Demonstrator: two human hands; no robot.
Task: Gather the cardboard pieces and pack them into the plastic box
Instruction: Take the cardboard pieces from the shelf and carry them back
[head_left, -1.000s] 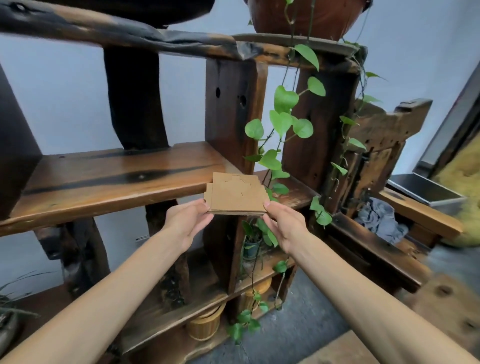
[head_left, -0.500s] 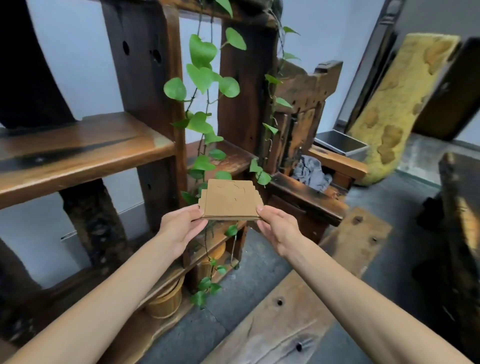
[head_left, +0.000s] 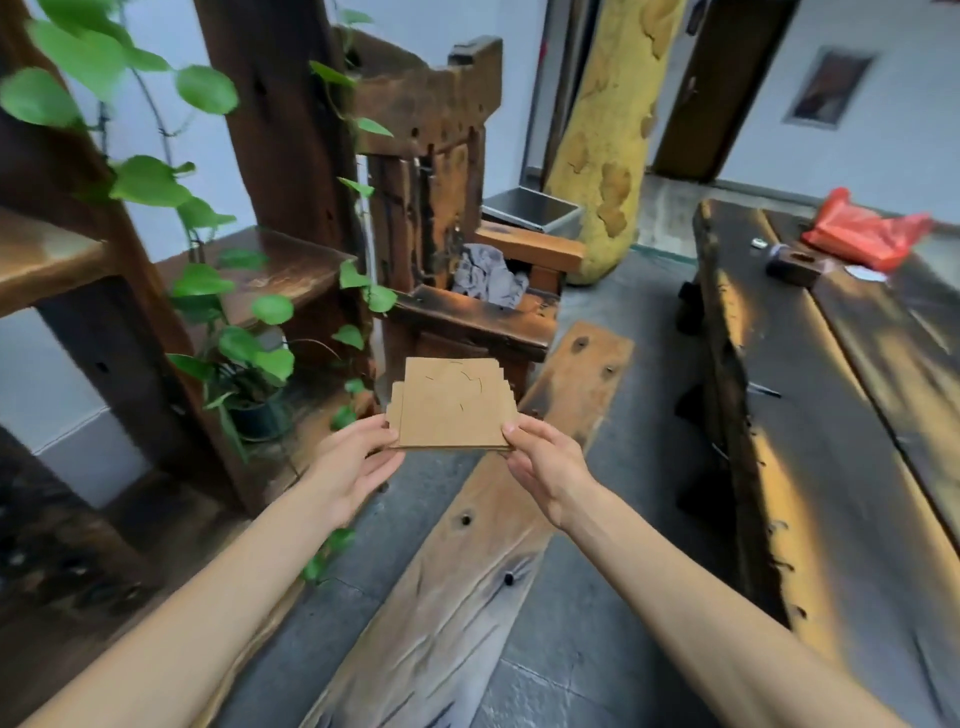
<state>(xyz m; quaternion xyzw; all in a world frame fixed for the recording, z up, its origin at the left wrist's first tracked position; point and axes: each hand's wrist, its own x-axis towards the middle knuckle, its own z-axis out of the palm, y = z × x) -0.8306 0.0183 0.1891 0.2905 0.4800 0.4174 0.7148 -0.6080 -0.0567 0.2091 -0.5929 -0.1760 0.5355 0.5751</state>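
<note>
You held the stack of cardboard pieces (head_left: 452, 405) flat between both hands, out in front of you. Your left hand (head_left: 358, 462) pinched its near left corner, and your right hand (head_left: 543, 467) gripped the near right corner, thumb on top. Below your hands a wooden plank (head_left: 467, 561) lay on the floor. Well to the right of your right hand stood a dark wooden table (head_left: 841, 415).

Plain brown cardboard pieces (head_left: 453, 408)
</note>
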